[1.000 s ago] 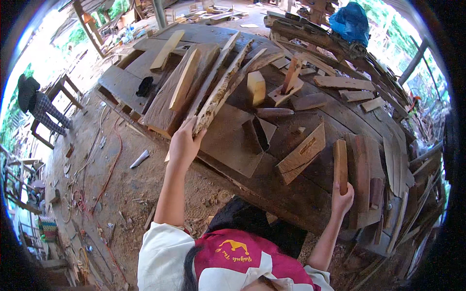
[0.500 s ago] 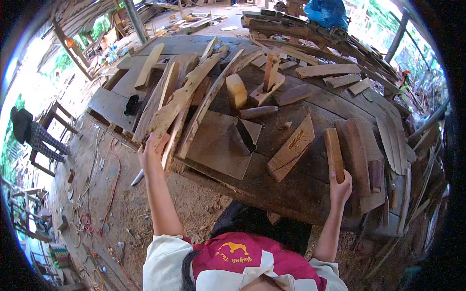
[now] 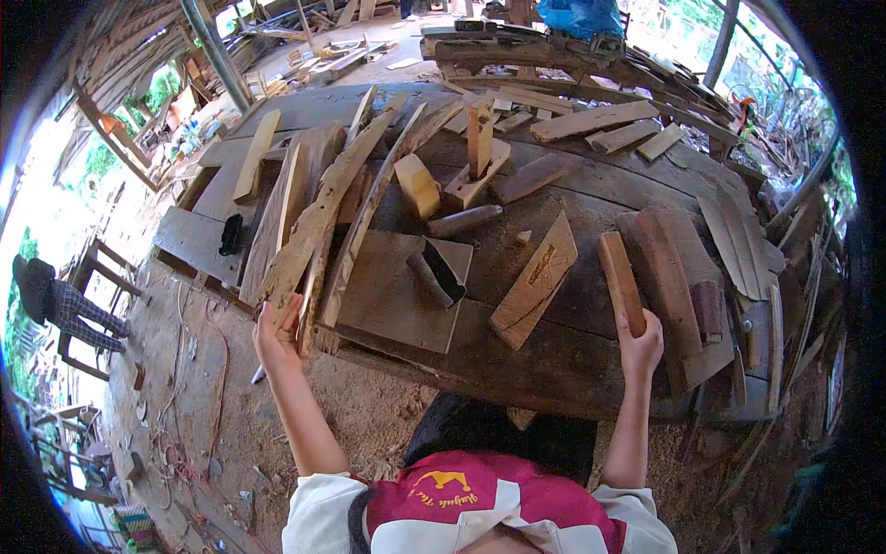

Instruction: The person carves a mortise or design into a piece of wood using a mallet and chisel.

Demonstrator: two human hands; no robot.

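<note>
My left hand [image 3: 280, 337] is closed around the near end of a long rough-edged plank [image 3: 323, 203], which lies slanting over other boards at the table's left side. With my right hand [image 3: 641, 346] I grip the near end of a narrow rectangular wood block [image 3: 619, 277] at the right of the table. Between my hands lie a pale wood piece with a pointed end [image 3: 537, 282] and a dark angled metal piece [image 3: 437, 273], the latter on a flat square panel [image 3: 392, 309]. Farther back stands a wooden hand plane [image 3: 478, 175] beside a thick pale block [image 3: 418, 186].
Curved and thick boards [image 3: 669, 268] crowd the right side of the table [image 3: 572, 369]. Behind it, a rough bench holds a blue plastic bag [image 3: 580, 17]. A person [image 3: 60, 300] is at the far left near a wooden frame. A red cord [image 3: 221, 369] trails over the dirt floor.
My view has shifted and tilted a little, so the table and its wood appear farther left. Both hands keep their holds on the plank and the block.
</note>
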